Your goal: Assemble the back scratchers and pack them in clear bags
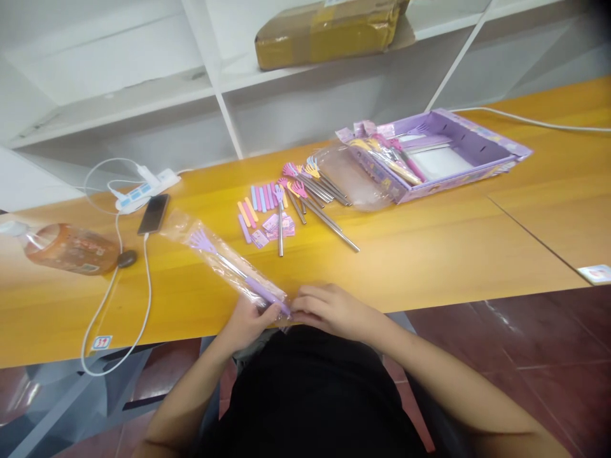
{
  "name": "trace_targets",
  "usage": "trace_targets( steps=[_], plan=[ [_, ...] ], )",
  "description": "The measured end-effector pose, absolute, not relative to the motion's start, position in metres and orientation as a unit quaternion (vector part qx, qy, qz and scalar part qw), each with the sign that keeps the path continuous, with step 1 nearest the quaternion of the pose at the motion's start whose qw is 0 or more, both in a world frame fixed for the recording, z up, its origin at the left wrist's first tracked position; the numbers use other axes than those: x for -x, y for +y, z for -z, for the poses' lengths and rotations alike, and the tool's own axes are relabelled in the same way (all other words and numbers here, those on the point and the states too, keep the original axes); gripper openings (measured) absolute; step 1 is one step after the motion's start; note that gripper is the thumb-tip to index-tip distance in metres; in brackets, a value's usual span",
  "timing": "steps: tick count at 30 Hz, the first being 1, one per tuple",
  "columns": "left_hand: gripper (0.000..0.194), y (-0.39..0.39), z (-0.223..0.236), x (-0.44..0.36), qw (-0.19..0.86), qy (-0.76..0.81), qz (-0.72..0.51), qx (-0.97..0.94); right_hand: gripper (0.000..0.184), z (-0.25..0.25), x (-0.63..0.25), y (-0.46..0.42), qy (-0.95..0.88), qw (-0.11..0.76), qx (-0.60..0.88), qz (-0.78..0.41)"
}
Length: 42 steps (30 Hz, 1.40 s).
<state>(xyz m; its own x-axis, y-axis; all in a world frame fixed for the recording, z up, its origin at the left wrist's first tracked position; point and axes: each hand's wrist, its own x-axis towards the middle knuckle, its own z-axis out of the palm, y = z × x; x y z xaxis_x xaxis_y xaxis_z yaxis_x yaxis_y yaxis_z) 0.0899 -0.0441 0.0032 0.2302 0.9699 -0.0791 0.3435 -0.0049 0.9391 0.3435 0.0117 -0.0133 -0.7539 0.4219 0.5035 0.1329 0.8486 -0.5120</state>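
Note:
A purple back scratcher [233, 268] with a hand-shaped head lies inside a clear plastic bag [179, 228], slanting over the table's front edge. My left hand [251, 321] is closed around its handle end, thumb on top. At the bag's near end, my right hand [329, 308] has its fingers curled together on the plastic; its fingertips are partly hidden. Beyond my hands lie several loose back scratcher rods [329, 222] with pink, yellow, blue and purple heads. Beside them are coloured handle sleeves [261, 198] and small pink printed cards [280, 226].
A purple open box [470, 170] at the back right holds bagged back scratchers [389, 159]. To the left are a drink bottle [71, 248], a phone [154, 213], a power strip [147, 191] and a looped white cable [149, 286]. A taped carton [329, 35] sits on the shelf.

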Motion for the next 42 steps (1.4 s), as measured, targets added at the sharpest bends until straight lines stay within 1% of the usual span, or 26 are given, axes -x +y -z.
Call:
trace_targets(
  steps=[2,4,8,11,14,17,20,24,26,29,32,38,40,42],
  plan=[
    [0.033,-0.045,-0.004,-0.09,0.468,0.537,-0.313,-0.628,0.017,0.01,-0.344,0.012,-0.923,0.311,0.132,-0.185],
    [0.03,-0.044,-0.006,-0.091,0.461,0.53,-0.304,-0.643,0.018,0.008,-0.345,0.012,-0.928,0.305,0.128,-0.172],
    [0.03,-0.043,-0.007,-0.091,0.462,0.509,-0.307,-0.659,0.018,0.008,-0.344,0.012,-0.924,0.306,0.139,-0.183],
    [0.034,-0.045,-0.004,-0.089,0.485,0.527,-0.299,-0.631,0.022,0.009,-0.342,0.013,-0.918,0.298,0.161,-0.206],
    [0.036,-0.047,-0.002,-0.088,0.498,0.539,-0.293,-0.614,0.018,0.01,-0.341,0.014,-0.918,0.295,0.17,-0.205],
    [0.033,-0.046,-0.005,-0.089,0.484,0.527,-0.287,-0.637,0.019,0.009,-0.343,0.012,-0.921,0.305,0.158,-0.183],
    [0.029,-0.044,-0.005,-0.092,0.449,0.535,-0.297,-0.651,0.018,0.009,-0.343,0.011,-0.923,0.289,0.165,-0.193],
    [0.046,-0.044,0.004,-0.093,0.43,0.562,-0.335,-0.622,0.017,0.01,-0.34,0.012,-0.929,0.264,0.163,-0.202],
    [0.048,-0.044,0.006,-0.092,0.439,0.556,-0.335,-0.621,0.018,0.011,-0.338,0.014,-0.934,0.262,0.15,-0.192],
    [0.041,-0.043,0.004,-0.092,0.442,0.546,-0.321,-0.635,0.02,0.013,-0.336,0.016,-0.934,0.255,0.142,-0.208],
    [0.031,-0.041,0.001,-0.092,0.436,0.547,-0.299,-0.649,0.018,0.014,-0.335,0.016,-0.926,0.254,0.146,-0.236],
    [0.027,-0.041,-0.001,-0.091,0.419,0.553,-0.269,-0.667,0.014,0.011,-0.336,0.015,-0.915,0.262,0.156,-0.265],
    [0.032,-0.042,-0.003,-0.091,0.421,0.544,-0.263,-0.677,0.012,0.009,-0.336,0.016,-0.909,0.26,0.159,-0.285],
    [0.049,-0.043,-0.006,-0.091,0.424,0.537,-0.25,-0.686,0.01,0.007,-0.337,0.016,-0.901,0.26,0.163,-0.305]
  ],
)
